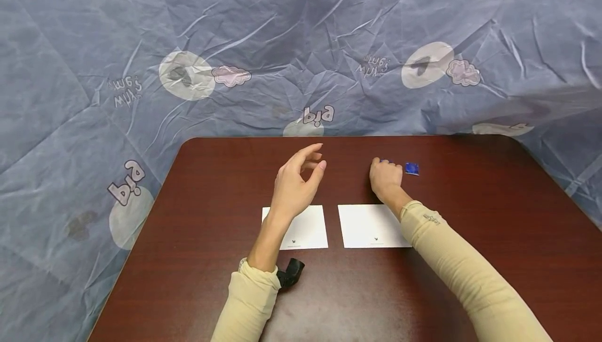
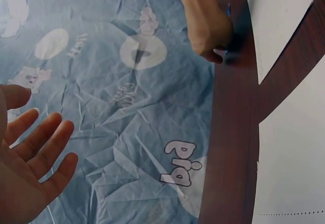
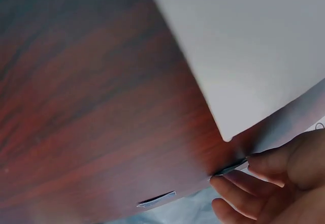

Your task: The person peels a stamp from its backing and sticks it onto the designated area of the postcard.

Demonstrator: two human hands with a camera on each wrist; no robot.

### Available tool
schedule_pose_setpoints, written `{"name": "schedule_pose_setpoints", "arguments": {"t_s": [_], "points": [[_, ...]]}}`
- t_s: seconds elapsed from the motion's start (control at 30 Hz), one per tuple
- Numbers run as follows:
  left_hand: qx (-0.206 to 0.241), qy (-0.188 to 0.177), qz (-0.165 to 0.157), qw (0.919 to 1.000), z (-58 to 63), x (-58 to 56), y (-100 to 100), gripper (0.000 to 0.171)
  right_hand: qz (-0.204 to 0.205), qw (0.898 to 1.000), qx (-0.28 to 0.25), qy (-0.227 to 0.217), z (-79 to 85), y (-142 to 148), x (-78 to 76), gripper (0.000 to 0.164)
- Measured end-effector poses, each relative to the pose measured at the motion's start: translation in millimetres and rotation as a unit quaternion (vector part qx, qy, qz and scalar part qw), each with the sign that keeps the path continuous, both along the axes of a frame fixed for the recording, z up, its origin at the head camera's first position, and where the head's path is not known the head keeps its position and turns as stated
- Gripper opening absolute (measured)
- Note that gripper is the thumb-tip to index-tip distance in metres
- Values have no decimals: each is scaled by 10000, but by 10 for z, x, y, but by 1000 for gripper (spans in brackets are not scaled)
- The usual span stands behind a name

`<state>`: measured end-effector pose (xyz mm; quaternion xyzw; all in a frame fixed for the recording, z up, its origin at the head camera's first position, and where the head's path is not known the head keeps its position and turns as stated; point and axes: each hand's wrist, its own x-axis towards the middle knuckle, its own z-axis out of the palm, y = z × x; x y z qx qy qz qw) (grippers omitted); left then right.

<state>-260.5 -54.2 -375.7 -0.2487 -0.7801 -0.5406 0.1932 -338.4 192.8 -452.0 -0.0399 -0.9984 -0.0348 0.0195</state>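
Observation:
In the head view my right hand (image 1: 386,177) is low over the far part of the table, beyond the right white sheet (image 1: 369,224). Its thumb and fingers pinch a small, flat blue square packet (image 3: 231,167) by the edges, as the right wrist view shows; the hand covers most of it in the head view. A similar blue packet (image 1: 412,168) lies just to the right of that hand. My left hand (image 1: 293,187) is raised above the left white sheet (image 1: 305,229), fingers loosely bent and holding nothing.
Both sheets lie side by side on the dark red-brown table (image 1: 216,190), each with a small printed mark. A black object (image 1: 292,273) shows beside the left sleeve, its kind unclear. Behind the table's far edge hangs a wrinkled blue printed cloth (image 1: 301,70).

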Motion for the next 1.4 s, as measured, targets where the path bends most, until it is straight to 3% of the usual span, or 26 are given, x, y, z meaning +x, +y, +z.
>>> {"name": "schedule_pose_setpoints", "arguments": {"t_s": [0.43, 0.77, 0.93, 1.03, 1.1, 1.23, 1.4], "points": [[-283, -180, 169, 9993, -47, 1, -22, 36, 462, 9978, 393, 262, -3, -70, 21, 13], [-816, -398, 131, 9958, -28, 11, -34, 36, 934, 9920, 490, 695, 35, -65, 192, 8], [-858, -472, 22, 9952, -36, -2, -36, 36, 1117, 9868, 42, 1172, 119, -82, 350, 20], [-727, -725, -140, 9946, -24, -3, -26, 33, 1087, 9821, -545, 1441, 208, -164, 476, 34], [-626, -955, -247, 9932, -16, -1, -11, 31, 1115, 9737, -938, 1754, 258, -224, 568, 39], [-594, -1245, -341, 9899, -22, 1, 19, 31, 1325, 9559, -1329, 2261, 351, -348, 735, 38], [-729, -1338, -261, 9880, -32, 5, 28, 29, 1551, 9453, -1452, 2474, 435, -469, 869, 35]]}}
